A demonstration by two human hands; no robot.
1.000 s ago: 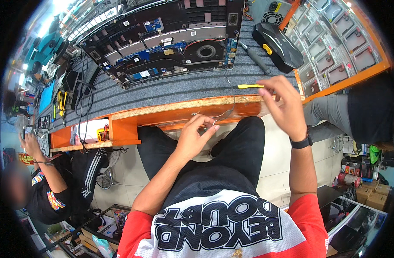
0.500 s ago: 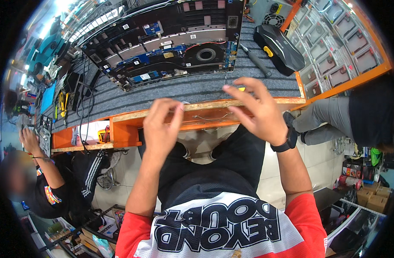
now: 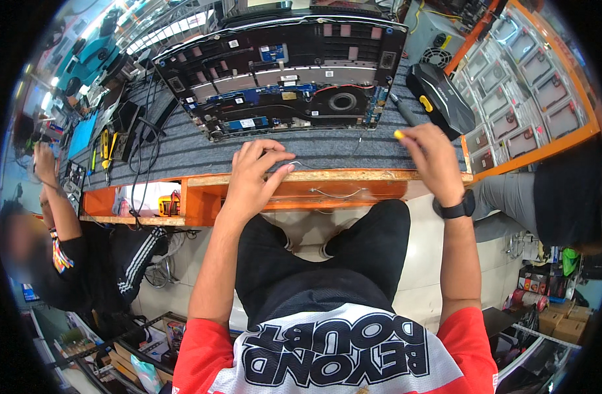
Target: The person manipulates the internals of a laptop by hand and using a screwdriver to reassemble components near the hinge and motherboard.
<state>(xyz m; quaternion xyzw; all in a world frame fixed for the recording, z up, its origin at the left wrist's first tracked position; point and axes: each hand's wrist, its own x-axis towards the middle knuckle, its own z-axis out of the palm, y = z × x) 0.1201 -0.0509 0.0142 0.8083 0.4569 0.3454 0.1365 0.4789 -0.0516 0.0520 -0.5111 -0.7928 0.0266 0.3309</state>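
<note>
My left hand (image 3: 256, 174) is over the bench's front edge, thumb and fingers apart and nothing visible between them. Close to its fingertips, a thin pale wire (image 3: 307, 165) lies on the mat. My right hand (image 3: 436, 157) is raised at the right of the bench, thumb and forefinger pinching a small yellow piece (image 3: 399, 134); the rest of it is hidden by the fingers. In front of me an opened laptop chassis (image 3: 288, 85) stands tilted up, its boards, cables and round fan (image 3: 342, 100) showing.
Right of the laptop are a grey-handled tool (image 3: 406, 113) and a black case (image 3: 442, 98) with a yellow latch. An orange-framed rack (image 3: 511, 105) stands beyond. Yellow-handled tools (image 3: 106, 154) and black cables (image 3: 143, 144) lie at left, where a co-worker (image 3: 71, 249) sits.
My right hand has moved right, away from the laptop, bringing the yellow piece along. The left hand stays near the bench edge. The whole scene has shifted slightly rightward and down.
</note>
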